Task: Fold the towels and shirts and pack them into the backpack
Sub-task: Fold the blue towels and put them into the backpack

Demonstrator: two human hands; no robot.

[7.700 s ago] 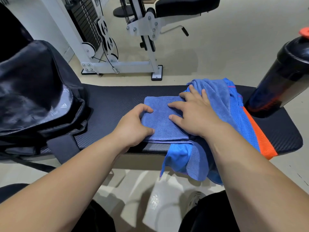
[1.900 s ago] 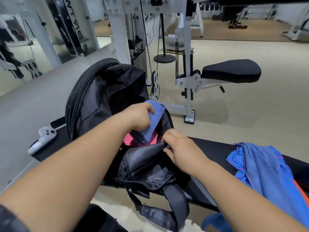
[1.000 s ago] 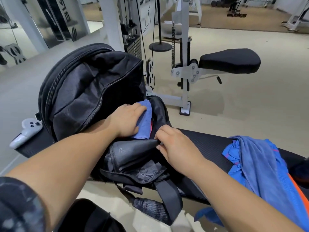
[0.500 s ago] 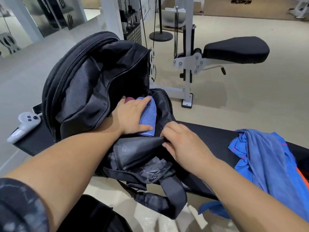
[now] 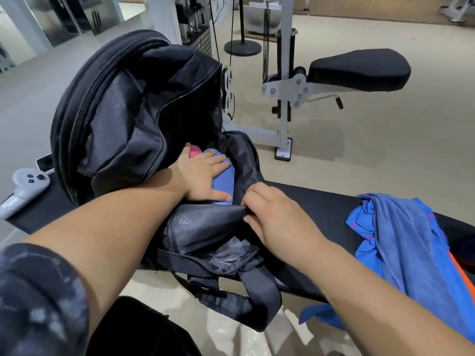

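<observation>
The folded towel [image 5: 224, 179] lies in the mouth of the backpack [image 5: 123, 116], partly down in the main compartment and just beside something pink [image 5: 194, 151]. The left hand [image 5: 203, 176] is spread flat on top of it. That grip is open, fingers straight, pressing rather than holding. The right hand [image 5: 273, 214] has its grip closed, fingers curled and pinching the front edge of the bag's opening to keep it wide. The likeliest trouble is the fold. With only a flat palm driving it, the towel may bunch or spring open as it goes deeper, most of all if it drags against the pink thing or the bag's lining. If the right hand's pinch slips, the soft front wall could fall back over the opening and trap the towel half in. The bag stands near the front edge of the counter [image 5: 308, 201] with a strap [image 5: 259, 291] hanging over it, so a hard downward shove might tip or slide it toward the person. A shift the other way could knock the controller [image 5: 23, 188] and the phone [image 5: 44, 162] that lie close behind it. At the right, the heap of blue cloth [image 5: 401, 242], not yet folded, droops over the counter's edge. Its own weight may well pull it to the floor.
</observation>
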